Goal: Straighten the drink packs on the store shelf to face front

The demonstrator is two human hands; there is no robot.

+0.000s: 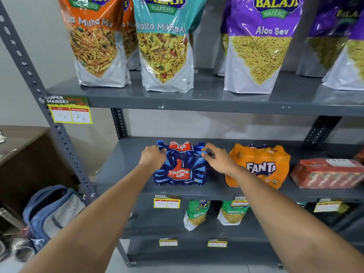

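A blue Thums Up drink pack (pixel 180 170) stands on the middle grey shelf (pixel 122 174), its logo facing front. My left hand (pixel 152 157) grips its upper left edge and my right hand (pixel 216 159) grips its upper right edge. To the right stands an orange Fanta pack (pixel 260 166), logo to the front, slightly tilted. Further right a red drink pack (pixel 327 173) lies turned at an angle, partly cut off by the frame's edge.
Large Balaji snack bags (pixel 165 48) fill the upper shelf. Small green Ratlami Sev bags (pixel 197 214) stand on the lower shelf. Price tags (pixel 167 201) hang on shelf edges. A blue backpack (pixel 53 211) sits on the floor left of the rack, beside a brown cabinet (pixel 25 154).
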